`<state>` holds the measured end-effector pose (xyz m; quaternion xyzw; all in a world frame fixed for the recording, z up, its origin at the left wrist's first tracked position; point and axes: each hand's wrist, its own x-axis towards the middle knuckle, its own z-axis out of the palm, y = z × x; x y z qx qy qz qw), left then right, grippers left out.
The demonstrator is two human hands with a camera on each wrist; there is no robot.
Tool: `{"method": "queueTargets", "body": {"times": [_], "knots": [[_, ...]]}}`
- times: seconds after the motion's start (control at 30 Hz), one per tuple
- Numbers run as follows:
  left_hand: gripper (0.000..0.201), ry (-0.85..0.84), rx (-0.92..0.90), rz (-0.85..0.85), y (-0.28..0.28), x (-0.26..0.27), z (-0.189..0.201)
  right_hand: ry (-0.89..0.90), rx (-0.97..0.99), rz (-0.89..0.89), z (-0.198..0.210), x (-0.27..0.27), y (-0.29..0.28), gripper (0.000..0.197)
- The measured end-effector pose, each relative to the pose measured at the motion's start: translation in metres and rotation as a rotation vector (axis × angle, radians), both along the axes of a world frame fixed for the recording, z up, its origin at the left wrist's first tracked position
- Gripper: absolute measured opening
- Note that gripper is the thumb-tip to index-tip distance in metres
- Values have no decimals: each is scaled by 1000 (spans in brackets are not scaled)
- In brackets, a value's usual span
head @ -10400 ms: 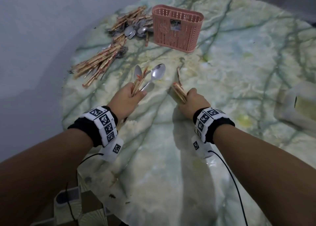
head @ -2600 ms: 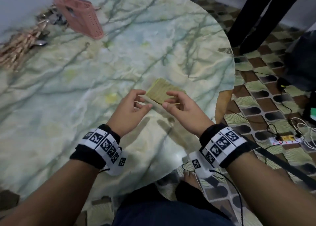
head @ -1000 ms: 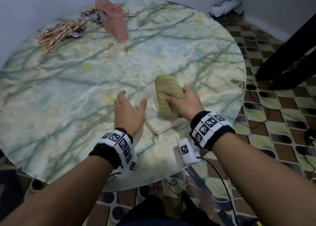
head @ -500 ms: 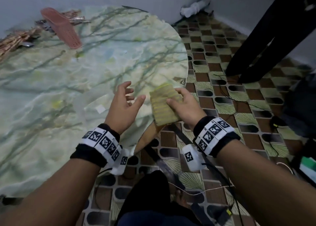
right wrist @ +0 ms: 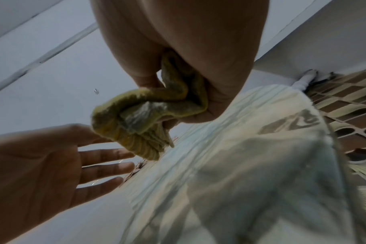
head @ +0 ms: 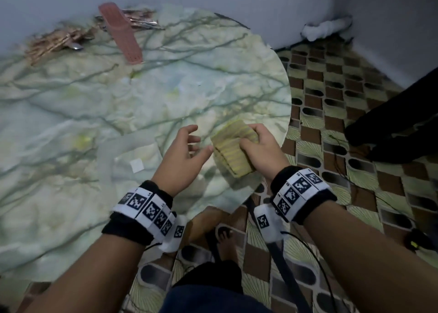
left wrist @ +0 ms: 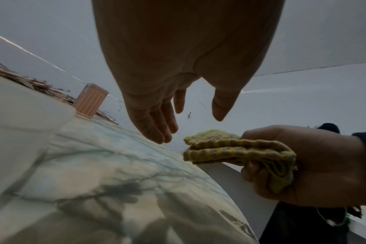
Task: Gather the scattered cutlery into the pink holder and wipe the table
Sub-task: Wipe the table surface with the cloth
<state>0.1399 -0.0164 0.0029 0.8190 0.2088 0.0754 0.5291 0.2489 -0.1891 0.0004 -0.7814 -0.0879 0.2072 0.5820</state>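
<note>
My right hand [head: 258, 144] grips a folded yellow-green striped cloth [head: 233, 150] above the near right part of the round marble table [head: 118, 113]; the cloth [left wrist: 238, 148] [right wrist: 144, 115] hangs clear of the tabletop. My left hand [head: 187, 147] hovers just left of it, fingers [left wrist: 157, 130] spread and relaxed, holding nothing. The pink holder [head: 120, 32] [left wrist: 89, 101] stands at the far left of the table. Heaps of cutlery [head: 54, 43] with copper-coloured handles lie to its left and behind it.
A small white square scrap [head: 137, 165] lies on the table left of my left hand. Patterned tiled floor [head: 355, 170] with cables runs to the right. A person's dark trouser leg [head: 391, 128] stands at the right. A white bundle [head: 324, 29] lies by the wall.
Half a second ago the cloth sat at the table's right edge; now both hands and the cloth are further in over the tabletop. A second ago my right hand pressed the cloth flat on the table.
</note>
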Motion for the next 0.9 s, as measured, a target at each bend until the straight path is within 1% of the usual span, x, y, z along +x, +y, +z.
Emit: {"method": "queueTargets", "body": {"times": [0.1,0.2,0.33,0.53,0.7,0.9], "knots": [[56,27,-21,50,4,15,-4,-17,-48,68,-4,27,22,25],[54,60,10,79,9,28,-3,7,-28,133,-3,51,41,28],[53,80,-7,159,15,36,-3,24,-35,222,-5,72,61,24],[44,100,6,341,26,51,-7,24,-78,404,-11,108,94,25],[46,102,-8,491,22,75,-9,28,-86,541,-18,150,115,26],[53,124,2,696,6,126,-8,42,-63,724,-21,212,124,23]]}}
